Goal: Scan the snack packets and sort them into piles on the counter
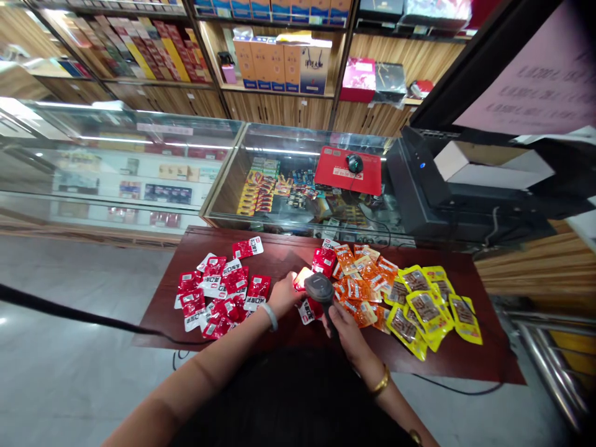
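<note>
My right hand [347, 332] is wrapped round the handle of a black barcode scanner [319, 287], whose light falls on a red snack packet [300, 280]. That packet is pinched in my left hand [285, 294], close to the scanner's head. Further red packets [323, 261] lie just beyond and beneath the scanner. To the left is a loose pile of red-and-white packets [235, 280]. Right of the scanner is a heap of orange packets [358, 288], and beside it are yellow packets [423, 307] with brown contents showing through clear windows.
The dark red-brown table [162, 310] stands against a glass display counter [223, 180]. A red mouse pad [333, 171] with a black mouse [354, 163] lies on the counter. At right are a black till machine [419, 192] and an open white box [493, 164]. A black cable [93, 316] crosses at left.
</note>
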Motion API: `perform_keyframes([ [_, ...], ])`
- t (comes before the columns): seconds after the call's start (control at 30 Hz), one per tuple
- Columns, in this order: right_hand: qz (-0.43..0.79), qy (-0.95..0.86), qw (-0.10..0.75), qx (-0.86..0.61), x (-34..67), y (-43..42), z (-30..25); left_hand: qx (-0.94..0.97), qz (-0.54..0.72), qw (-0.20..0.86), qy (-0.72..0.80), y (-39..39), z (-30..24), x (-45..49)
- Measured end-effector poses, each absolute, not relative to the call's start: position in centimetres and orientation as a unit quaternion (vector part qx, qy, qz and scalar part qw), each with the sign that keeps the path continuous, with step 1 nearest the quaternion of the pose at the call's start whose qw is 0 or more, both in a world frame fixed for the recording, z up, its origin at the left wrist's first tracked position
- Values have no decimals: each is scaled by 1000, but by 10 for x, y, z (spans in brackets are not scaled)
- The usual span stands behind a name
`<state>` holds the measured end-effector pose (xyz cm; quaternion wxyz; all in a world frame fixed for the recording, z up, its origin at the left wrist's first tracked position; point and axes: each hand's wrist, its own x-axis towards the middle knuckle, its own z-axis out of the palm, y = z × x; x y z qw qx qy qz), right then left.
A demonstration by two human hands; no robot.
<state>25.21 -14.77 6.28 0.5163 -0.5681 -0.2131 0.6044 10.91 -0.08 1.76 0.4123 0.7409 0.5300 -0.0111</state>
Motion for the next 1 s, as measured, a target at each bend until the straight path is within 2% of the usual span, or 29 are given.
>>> perform_keyframes([
  [0.1,608,-197,514,-572,252,-149,63,741,-40,420,522,-7,19,118],
  [0.23,607,-189,507,-582,253,-149,62,802,-47,354,478,5,20,124],
  [0.5,612,-185,493,-590,251,-149,58,715,-30,125,687,132,12,55],
  [0.63,610,-188,486,-597,250,-151,58,706,-82,133,690,157,4,28],
  [0.8,595,-201,483,-610,255,-154,59,721,-121,121,671,151,3,27],
  [0.9,590,-192,486,-616,259,-156,60,744,-118,201,626,144,2,38],
  [1.0,598,-178,491,-608,260,-159,61,731,-30,329,597,129,-3,55],
])
